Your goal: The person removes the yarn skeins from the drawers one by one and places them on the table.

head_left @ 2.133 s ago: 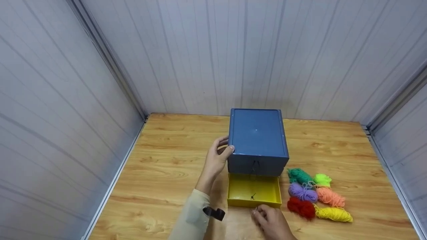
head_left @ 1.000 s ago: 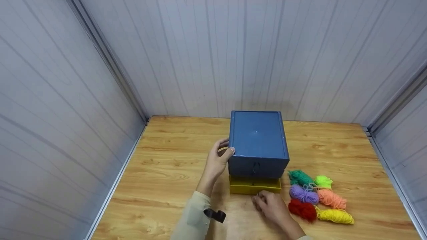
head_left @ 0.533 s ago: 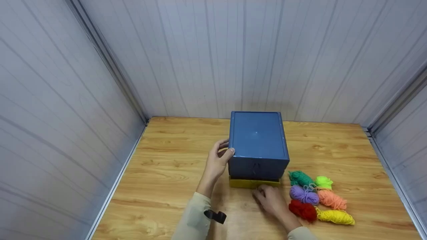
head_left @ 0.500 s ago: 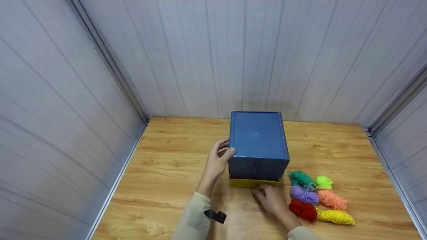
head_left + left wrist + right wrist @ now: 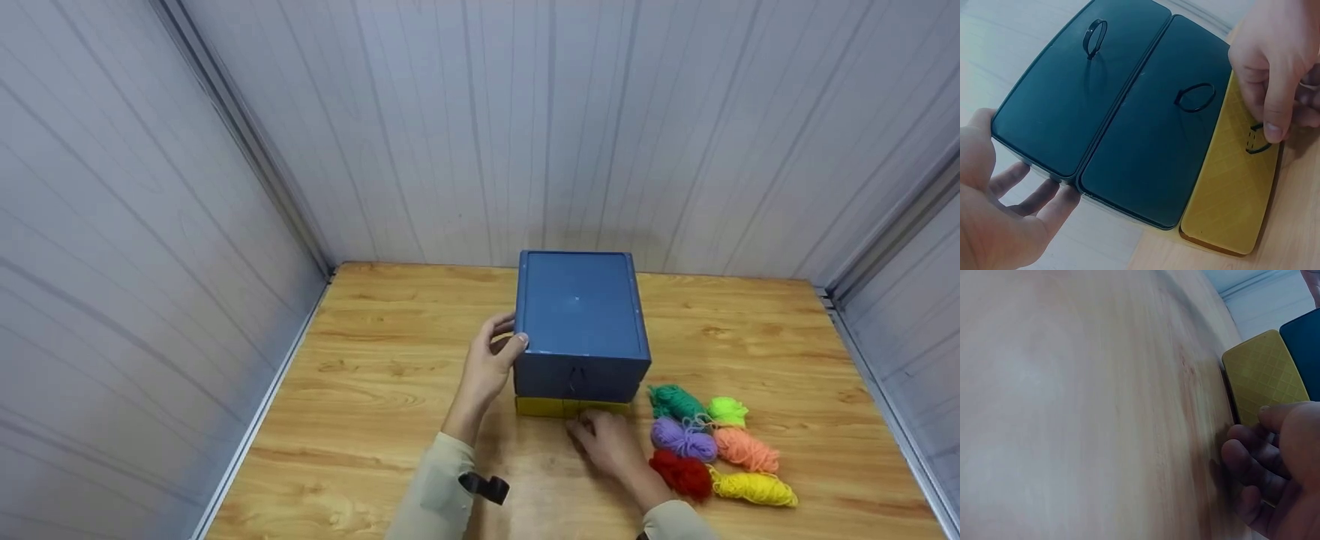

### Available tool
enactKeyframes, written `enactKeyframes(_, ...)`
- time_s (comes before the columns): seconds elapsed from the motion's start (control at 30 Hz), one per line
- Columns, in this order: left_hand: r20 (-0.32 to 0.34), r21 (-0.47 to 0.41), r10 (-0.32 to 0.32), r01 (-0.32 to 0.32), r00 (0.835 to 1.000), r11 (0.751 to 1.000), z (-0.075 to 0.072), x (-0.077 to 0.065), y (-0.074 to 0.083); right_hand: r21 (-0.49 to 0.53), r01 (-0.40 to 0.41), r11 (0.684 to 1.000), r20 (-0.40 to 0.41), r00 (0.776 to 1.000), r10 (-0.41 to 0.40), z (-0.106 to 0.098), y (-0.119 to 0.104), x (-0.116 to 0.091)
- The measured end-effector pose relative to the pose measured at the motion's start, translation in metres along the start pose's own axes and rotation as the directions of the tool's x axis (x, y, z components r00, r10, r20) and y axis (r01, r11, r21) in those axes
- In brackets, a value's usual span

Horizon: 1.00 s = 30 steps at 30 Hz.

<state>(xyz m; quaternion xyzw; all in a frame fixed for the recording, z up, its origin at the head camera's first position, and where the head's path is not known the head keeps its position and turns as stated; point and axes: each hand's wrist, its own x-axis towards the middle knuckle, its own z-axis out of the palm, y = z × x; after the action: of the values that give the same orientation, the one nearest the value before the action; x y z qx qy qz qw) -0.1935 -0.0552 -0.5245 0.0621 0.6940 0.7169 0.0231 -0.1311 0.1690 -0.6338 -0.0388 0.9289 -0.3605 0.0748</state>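
Observation:
A blue drawer cabinet (image 5: 577, 300) stands on the table, its two dark blue drawer fronts each bearing a black loop pull, as the left wrist view shows. Below them is a yellow drawer (image 5: 1230, 180), pushed in nearly flush with the blue fronts. My left hand (image 5: 487, 360) rests against the cabinet's left side, thumb at the top front edge and fingertips on the side wall. With thumb and forefinger, my right hand (image 5: 607, 446) pinches the black loop pull (image 5: 1252, 140) on the yellow drawer. The right wrist view shows its other fingers loosely curled.
Right of the cabinet lie several yarn skeins: green (image 5: 677, 403), lime (image 5: 727, 410), purple (image 5: 684, 439), orange (image 5: 746, 448), red (image 5: 681, 474) and yellow (image 5: 756, 487). Pale panel walls (image 5: 450, 135) enclose the wooden table (image 5: 360, 420) at the back and sides.
The yellow drawer has slid back from pulled out to nearly flush. My right hand has moved away from me with it, while my left hand has stayed at the cabinet's side.

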Motion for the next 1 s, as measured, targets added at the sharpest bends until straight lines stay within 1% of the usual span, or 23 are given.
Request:
enactKeyframes(0.13,-0.022,-0.011,-0.002,0.002,1.000,1.000,0.003,0.000,-0.001,-0.004,0.005,1.000,0.003,1.000,-0.005,0.000,0.002,0.001)
enactKeyframes(0.23,-0.033,-0.014,-0.003,0.003,0.999,1.000,0.005,-0.002,-0.003,0.002,0.011,1.000,0.013,1.000,-0.011,0.000,0.004,0.000)
enactKeyframes(0.43,-0.016,-0.024,-0.002,0.002,1.000,1.000,0.003,-0.008,-0.011,-0.015,0.045,0.999,-0.007,0.999,-0.045,0.000,0.006,-0.003)
enactKeyframes(0.57,-0.026,-0.009,-0.010,0.009,1.000,1.000,-0.003,-0.009,-0.014,0.014,0.057,0.998,-0.018,0.998,-0.057,-0.005,0.006,-0.005)
enactKeyframes(0.67,-0.028,0.025,-0.001,0.002,1.000,1.000,-0.010,-0.011,-0.016,0.032,0.050,0.998,-0.030,0.998,-0.049,-0.011,0.004,-0.007)
enactKeyframes(0.83,-0.033,0.058,0.022,-0.020,0.999,0.998,-0.022,-0.015,-0.022,0.060,0.045,0.997,-0.044,0.998,-0.043,-0.025,-0.001,-0.014)
enactKeyframes(0.9,-0.031,0.085,0.018,-0.015,0.999,0.996,-0.028,-0.018,-0.026,0.073,0.063,0.995,-0.048,0.997,-0.060,-0.032,-0.003,-0.017)
enactKeyframes(1.0,-0.015,0.160,0.021,-0.018,1.000,0.987,-0.037,-0.024,-0.032,0.069,0.107,0.992,-0.059,0.993,-0.103,-0.044,-0.006,-0.024)
